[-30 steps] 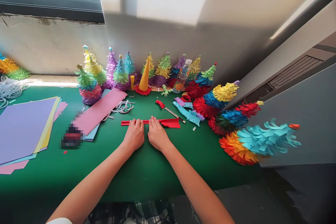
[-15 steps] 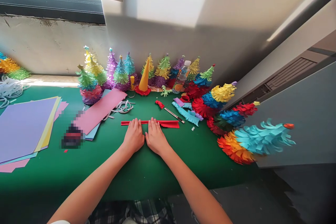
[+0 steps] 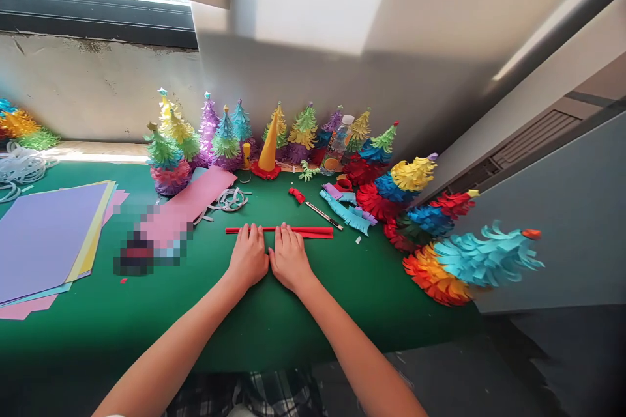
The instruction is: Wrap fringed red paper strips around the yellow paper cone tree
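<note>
A narrow folded strip of red paper (image 3: 315, 232) lies crosswise on the green tabletop (image 3: 210, 313). My left hand (image 3: 248, 255) rests flat on its left part, fingers stretched over it. Beside it my right hand (image 3: 289, 257) lies flat on the middle of the strip, pressing down. The thumbs are close together, and the fingers cover part of the paper. Beyond the strip is a craft knife (image 3: 323, 215) with a small rolled red paper piece (image 3: 296, 195) by its end. Fringed blue paper strips (image 3: 348, 214) lie to the right.
Several fringed paper trees (image 3: 306, 127) line the back and right side. Among them stand a yellow paper cone (image 3: 268, 150) and a plastic bottle (image 3: 337, 146). At left are stacked coloured sheets (image 3: 49, 234), pink paper (image 3: 190, 199), curled white strips (image 3: 229, 200) and a blurred-out dark object (image 3: 137, 255).
My right hand has shifted slightly left along the red strip, and its loose right end now lies flatter. My left hand has stayed in place.
</note>
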Tool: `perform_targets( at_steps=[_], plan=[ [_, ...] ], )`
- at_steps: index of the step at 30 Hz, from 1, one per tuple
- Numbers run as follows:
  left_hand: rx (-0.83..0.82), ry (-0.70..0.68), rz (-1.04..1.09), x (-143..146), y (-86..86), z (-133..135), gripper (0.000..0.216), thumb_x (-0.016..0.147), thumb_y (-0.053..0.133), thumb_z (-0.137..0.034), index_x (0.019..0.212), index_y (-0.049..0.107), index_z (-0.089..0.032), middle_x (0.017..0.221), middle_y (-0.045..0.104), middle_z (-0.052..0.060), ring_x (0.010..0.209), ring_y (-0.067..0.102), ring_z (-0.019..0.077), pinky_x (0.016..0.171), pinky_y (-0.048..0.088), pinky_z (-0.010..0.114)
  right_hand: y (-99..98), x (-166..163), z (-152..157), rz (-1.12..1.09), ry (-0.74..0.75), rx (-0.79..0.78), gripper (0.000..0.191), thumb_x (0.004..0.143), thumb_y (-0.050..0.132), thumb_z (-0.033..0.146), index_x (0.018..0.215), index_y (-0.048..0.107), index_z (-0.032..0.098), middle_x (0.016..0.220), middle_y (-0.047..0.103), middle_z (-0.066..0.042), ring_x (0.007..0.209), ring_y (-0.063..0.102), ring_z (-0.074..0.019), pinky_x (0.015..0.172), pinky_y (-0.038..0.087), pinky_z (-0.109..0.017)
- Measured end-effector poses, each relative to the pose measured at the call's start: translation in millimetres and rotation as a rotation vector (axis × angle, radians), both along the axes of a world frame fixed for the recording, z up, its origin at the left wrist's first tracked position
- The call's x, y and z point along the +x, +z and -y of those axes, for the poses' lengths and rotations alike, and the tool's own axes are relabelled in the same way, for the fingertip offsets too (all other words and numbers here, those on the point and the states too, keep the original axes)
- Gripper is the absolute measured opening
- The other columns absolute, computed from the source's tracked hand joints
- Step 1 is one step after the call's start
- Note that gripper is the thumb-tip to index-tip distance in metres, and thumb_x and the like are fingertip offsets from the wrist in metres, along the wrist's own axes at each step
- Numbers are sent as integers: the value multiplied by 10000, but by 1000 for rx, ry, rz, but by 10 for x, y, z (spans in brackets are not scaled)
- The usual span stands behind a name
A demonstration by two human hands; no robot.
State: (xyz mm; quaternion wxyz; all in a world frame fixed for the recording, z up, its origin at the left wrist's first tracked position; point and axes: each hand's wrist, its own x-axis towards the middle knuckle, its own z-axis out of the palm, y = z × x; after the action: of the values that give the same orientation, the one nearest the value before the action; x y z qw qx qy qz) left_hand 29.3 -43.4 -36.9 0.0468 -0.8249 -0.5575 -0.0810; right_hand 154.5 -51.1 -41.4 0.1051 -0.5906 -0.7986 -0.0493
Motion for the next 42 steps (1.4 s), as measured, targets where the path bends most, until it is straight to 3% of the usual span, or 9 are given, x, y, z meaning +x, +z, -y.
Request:
perform_targets(
  at_steps=[8, 14, 22, 27, 34, 42],
  plan=[
    [-8, -59, 14, -8, 31, -24, 512, 790, 390, -205, 1241, 478, 21, 1166, 541, 213, 1106, 449, 325, 1010, 294, 466, -11, 7, -12, -1, -7, 63, 514, 895, 409, 325, 1303, 446, 13, 1241, 516, -233, 1126, 457, -336, 1022, 304, -478],
    [-16, -22, 49, -14, 20, -13, 561, 776, 416, -222, 1284, 435, 14, 1117, 549, 198, 1093, 457, 317, 981, 325, 460, -13, 6, -13, -9, -1, 51, 512, 894, 425, 341, 1283, 466, 11, 1207, 536, -230, 1130, 463, -315, 1051, 279, -488],
    [-34, 38, 73, 8, 13, 54, 542, 791, 406, -211, 1294, 437, -10, 1220, 506, 213, 1246, 372, 346, 1020, 294, 483, -97, 22, -5, -33, 44, -14, 560, 915, 385, 345, 1332, 386, -29, 1410, 351, -245, 1328, 287, -336, 1089, 200, -520],
    [-20, 29, 41, 5, -11, 114, 544, 800, 391, -226, 1295, 440, -7, 1338, 432, 246, 1267, 357, 356, 1020, 282, 513, -74, 23, 69, -23, 53, 9, 547, 905, 417, 332, 1320, 408, -24, 1385, 388, -251, 1304, 338, -334, 1094, 196, -519],
    [-1, 23, 25, 5, -4, 165, 528, 793, 404, -224, 1270, 461, -6, 1300, 476, 247, 1235, 403, 344, 1015, 295, 506, -70, 2, 123, -28, 34, 75, 510, 900, 427, 320, 1284, 460, -14, 1310, 484, -244, 1230, 437, -337, 1076, 242, -519],
    [4, -4, 43, -14, -3, 146, 513, 765, 428, -215, 1243, 491, -38, 1268, 512, 204, 1200, 435, 320, 1008, 306, 478, -64, 0, 155, -43, 23, 75, 485, 905, 414, 300, 1285, 463, 2, 1310, 493, -224, 1226, 446, -316, 1069, 264, -498]
  ],
)
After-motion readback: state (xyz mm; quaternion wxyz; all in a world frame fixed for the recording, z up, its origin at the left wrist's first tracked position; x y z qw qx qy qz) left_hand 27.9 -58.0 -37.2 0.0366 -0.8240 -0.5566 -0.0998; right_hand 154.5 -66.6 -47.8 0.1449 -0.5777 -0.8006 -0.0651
